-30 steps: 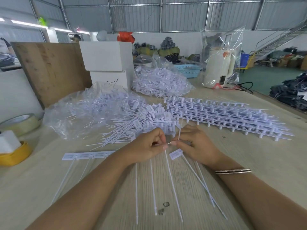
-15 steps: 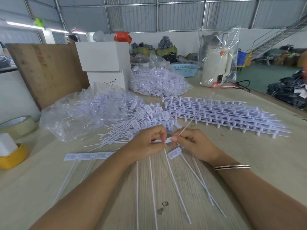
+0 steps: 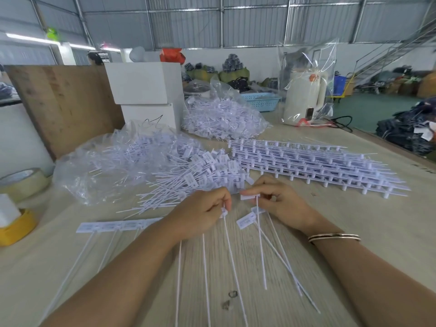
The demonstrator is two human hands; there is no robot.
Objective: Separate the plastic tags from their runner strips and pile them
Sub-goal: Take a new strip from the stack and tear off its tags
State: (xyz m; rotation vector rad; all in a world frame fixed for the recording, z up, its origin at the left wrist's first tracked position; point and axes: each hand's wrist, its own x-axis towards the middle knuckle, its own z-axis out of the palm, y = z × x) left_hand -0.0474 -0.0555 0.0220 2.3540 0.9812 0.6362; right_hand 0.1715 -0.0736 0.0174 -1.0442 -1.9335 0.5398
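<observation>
White tag (image 3: 248, 197) now apart from strip (image 3: 118, 225)

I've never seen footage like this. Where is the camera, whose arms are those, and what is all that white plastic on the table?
There is no machine here: the camera sits on a person's head and looks forward and down, so you see that person's own arms. The left hand pinches the head end of a few white tags that are joined in a row, with their long thin tails running toward the viewer. The right hand pinches one single tag, apart from that row. Two more loose tags lie under that hand. Behind the hands is a pile of separated tags, and to the right a stack of uncut strips. Another strip lies flat at the left. Clear bags of tags, white boxes and rolls of tape stand further off on the wooden table.
</observation>
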